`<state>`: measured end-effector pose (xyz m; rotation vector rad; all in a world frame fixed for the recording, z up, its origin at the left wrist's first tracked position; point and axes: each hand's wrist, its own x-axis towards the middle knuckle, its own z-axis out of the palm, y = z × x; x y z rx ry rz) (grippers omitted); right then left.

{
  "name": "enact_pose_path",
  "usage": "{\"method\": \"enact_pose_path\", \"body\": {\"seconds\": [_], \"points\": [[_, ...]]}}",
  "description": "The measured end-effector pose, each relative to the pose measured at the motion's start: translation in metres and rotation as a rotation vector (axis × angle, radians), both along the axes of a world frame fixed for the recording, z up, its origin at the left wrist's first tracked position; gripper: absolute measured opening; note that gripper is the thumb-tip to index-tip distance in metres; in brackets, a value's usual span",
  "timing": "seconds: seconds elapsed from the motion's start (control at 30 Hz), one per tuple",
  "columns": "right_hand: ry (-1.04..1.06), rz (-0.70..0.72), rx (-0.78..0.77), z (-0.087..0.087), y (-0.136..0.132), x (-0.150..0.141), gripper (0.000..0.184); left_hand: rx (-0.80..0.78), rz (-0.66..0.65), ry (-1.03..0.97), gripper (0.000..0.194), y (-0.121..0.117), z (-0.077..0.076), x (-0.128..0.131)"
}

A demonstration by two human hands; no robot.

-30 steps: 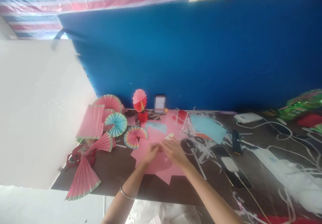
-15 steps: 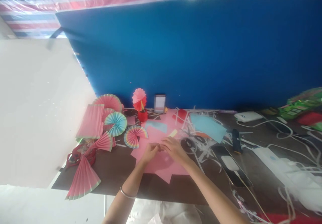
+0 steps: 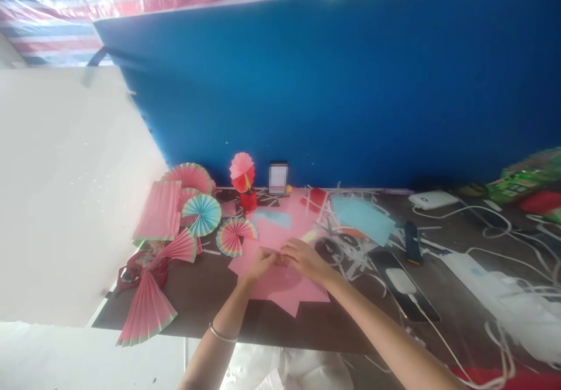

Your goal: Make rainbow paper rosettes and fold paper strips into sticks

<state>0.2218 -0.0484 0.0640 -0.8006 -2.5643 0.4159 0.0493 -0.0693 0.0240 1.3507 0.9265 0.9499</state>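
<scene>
Over the pink paper sheets (image 3: 284, 296), my left hand (image 3: 265, 263) and my right hand (image 3: 304, 257) meet with fingertips pinched together. Whatever they pinch is small and hidden behind the fingers, so I cannot make it out. A pale yellow paper strip (image 3: 310, 237) shows just beyond the right hand's knuckles; whether it is gripped I cannot tell. Left of the hands lies a pleated paper fan with rainbow edges (image 3: 230, 239). Beyond them, a light blue paper piece (image 3: 272, 219) rests on the pink sheets.
Scissors (image 3: 329, 251) and white paper scraps (image 3: 357, 261) lie right of my hands, near a blue sheet (image 3: 363, 217). Further right are a phone (image 3: 423, 305), a power strip (image 3: 468, 279) and cables. Pleated fans (image 3: 146, 314) crowd the left; a red paper flower (image 3: 242, 173) stands behind.
The yellow strip has shifted slightly right and towards me. Both hands stay pinched together in nearly the same place, with only a small shift of the right fingers.
</scene>
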Motion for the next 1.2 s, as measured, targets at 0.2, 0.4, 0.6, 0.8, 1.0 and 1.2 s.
{"method": "enact_pose_path", "body": {"seconds": [0.2, 0.4, 0.6, 0.8, 1.0, 1.2], "points": [[-0.093, -0.003, -0.050, 0.007, -0.001, -0.005, 0.021, 0.005, 0.005, 0.007, 0.024, 0.002, -0.008, -0.001], [-0.154, 0.003, -0.089, 0.008, 0.001, -0.005, 0.018, -0.016, -0.007, -0.003, 0.026, 0.002, -0.008, -0.001], [-0.164, 0.028, -0.104, 0.012, 0.003, -0.005, 0.016, -0.023, -0.022, -0.035, 0.027, -0.001, -0.001, -0.001], [-0.187, 0.036, -0.130, 0.014, 0.003, -0.006, 0.016, -0.034, -0.029, -0.041, 0.028, 0.000, -0.003, -0.002], [-0.126, 0.070, -0.062, 0.011, 0.002, -0.005, 0.022, -0.032, -0.014, -0.039, 0.026, 0.002, -0.004, -0.004], [-0.185, 0.054, 0.001, 0.006, 0.002, -0.007, 0.021, -0.023, -0.029, -0.056, 0.026, 0.002, -0.004, -0.004]]}}
